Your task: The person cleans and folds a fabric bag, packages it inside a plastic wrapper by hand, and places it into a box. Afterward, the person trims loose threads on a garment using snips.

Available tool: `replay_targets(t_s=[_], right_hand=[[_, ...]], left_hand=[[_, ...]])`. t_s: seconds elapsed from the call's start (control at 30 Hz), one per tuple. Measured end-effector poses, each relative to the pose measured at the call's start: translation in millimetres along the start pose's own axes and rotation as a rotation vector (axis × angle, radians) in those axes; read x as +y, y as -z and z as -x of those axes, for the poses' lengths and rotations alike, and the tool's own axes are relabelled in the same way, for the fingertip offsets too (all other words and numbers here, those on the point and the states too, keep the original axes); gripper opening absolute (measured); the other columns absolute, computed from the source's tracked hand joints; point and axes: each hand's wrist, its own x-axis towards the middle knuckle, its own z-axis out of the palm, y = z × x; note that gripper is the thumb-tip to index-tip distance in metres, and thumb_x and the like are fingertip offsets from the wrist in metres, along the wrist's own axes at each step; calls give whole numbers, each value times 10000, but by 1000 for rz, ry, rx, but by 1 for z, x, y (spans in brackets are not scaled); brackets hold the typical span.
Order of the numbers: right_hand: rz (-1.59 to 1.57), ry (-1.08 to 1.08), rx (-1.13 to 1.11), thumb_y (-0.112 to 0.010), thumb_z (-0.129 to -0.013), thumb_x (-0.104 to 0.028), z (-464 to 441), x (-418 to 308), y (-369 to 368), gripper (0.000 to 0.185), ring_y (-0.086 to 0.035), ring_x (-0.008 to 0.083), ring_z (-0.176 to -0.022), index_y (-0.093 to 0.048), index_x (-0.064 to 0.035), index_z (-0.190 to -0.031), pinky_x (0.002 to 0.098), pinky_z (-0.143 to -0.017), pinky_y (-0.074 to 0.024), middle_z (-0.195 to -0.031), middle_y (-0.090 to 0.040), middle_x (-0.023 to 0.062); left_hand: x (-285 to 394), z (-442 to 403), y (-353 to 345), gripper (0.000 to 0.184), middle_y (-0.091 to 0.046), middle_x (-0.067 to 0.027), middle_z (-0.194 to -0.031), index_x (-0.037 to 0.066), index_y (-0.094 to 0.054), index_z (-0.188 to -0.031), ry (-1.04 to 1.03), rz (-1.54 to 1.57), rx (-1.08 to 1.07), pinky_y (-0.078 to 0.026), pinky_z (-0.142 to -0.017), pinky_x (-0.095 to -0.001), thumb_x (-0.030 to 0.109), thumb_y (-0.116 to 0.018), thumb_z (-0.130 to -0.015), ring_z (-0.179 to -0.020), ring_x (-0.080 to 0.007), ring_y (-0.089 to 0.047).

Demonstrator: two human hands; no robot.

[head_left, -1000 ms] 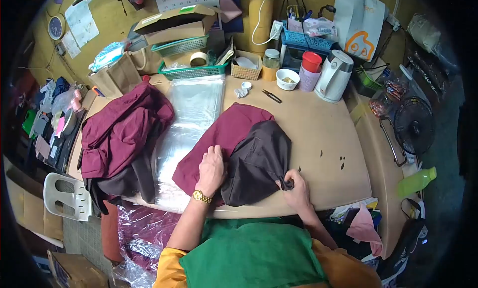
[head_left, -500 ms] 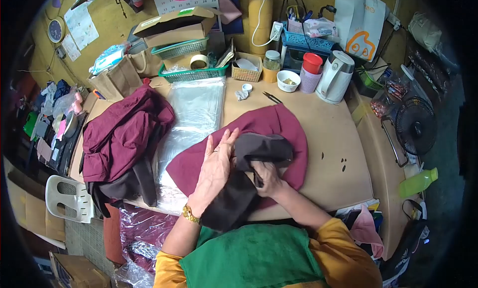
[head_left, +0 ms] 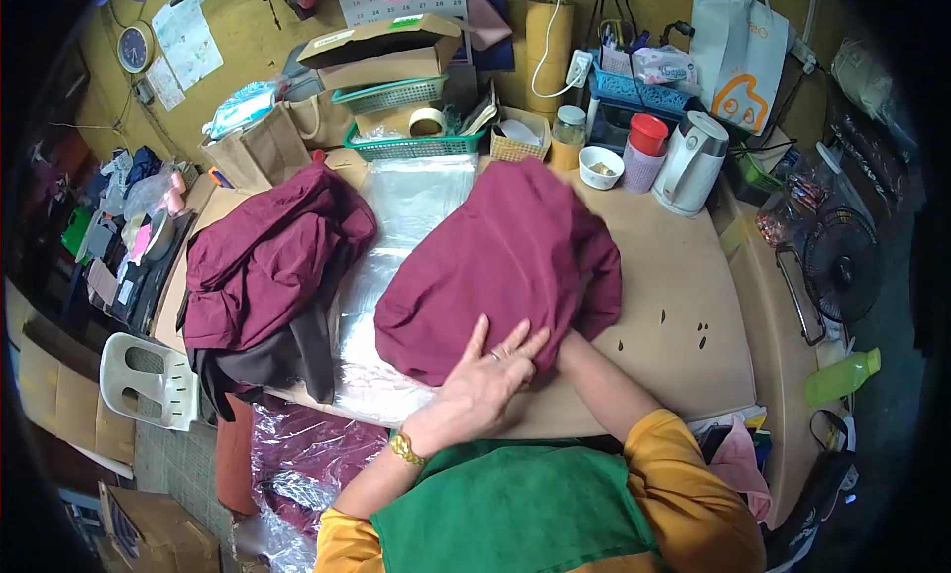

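Fingers spread, the left hand (head_left: 487,383) rests on a maroon garment (head_left: 485,266) mid-counter (head_left: 684,276), where light, flat pressure should limit bunching around the cloth-hidden right hand, its grip impossible to tell.

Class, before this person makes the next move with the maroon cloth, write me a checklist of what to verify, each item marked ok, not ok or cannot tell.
1. Left hand resting on the maroon cloth: ok, fingers spread near its lower edge.
2. Right hand in sight: not ok, the forearm reaches the cloth but the hand is hidden.
3. Layers inside the cloth free of twists: cannot tell, the outer fabric covers them.
4. Cloth clear of the plastic sheets: not ok, it overlaps them.
5. Cloth apart from the other maroon pile: ok, plastic shows between them.
6. Kettle clear of the cloth: ok, bare table separates them.
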Motion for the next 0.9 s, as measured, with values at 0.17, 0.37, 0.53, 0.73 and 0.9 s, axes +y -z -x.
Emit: replay_targets(t_s=[0.17, 0.37, 0.53, 0.73, 0.9], right_hand=[[-71, -220, 160, -515, -965, -306, -3, 21, 42, 639, -233, 298, -1468, -273, -89, -1515, 447, -1205, -175, -1565, -292, 150], [-120, -290, 173, -533, -956, -293, -12, 18, 31, 646, -251, 308, -1460, -277, -76, -1509, 447, -1201, -191, -1559, -301, 156], [-145, -308, 165, -548, -949, -281, -4, 3, 24, 652, -266, 316, -1452, -281, -66, -1504, 447, -1197, -205, -1553, -309, 162], [-262, -377, -309, -566, -941, -268, 9, -49, 49, 659, -284, 326, -1444, -285, -54, -1498, 447, -1193, -221, -1546, -319, 169], [-1476, -452, 295, -567, -961, -67, 31, -98, 3, 263, -598, 259, -1111, -506, 9, -1205, 383, -966, -469, -1190, -605, 192]], left_hand=[[0, 13, -16, 139, -365, -219, -1521, 44, -522, -987, 214, -123, 328, -109, -1156, -649, 12, -565, -858, -1450, -427, -256], [31, 16, -23, 157, -585, -169, -1272, 68, -608, -947, -54, 83, 576, -403, -1003, -500, 75, -649, -796, -1195, -350, -541], [-16, 1, -74, 268, -632, -222, -1034, 3, -625, -1057, 268, 274, 298, -482, -823, -453, 27, -599, -791, -934, -411, -593], [-70, 26, -25, 358, -613, -259, -1044, 4, -595, -1136, 568, -98, 509, -468, -822, -517, 187, -662, -836, -958, -432, -586], [-45, 36, 4, 500, -609, -267, -1022, -23, -546, -1205, 696, -66, 386, -479, -826, -507, 310, -702, -866, -985, -448, -574]])
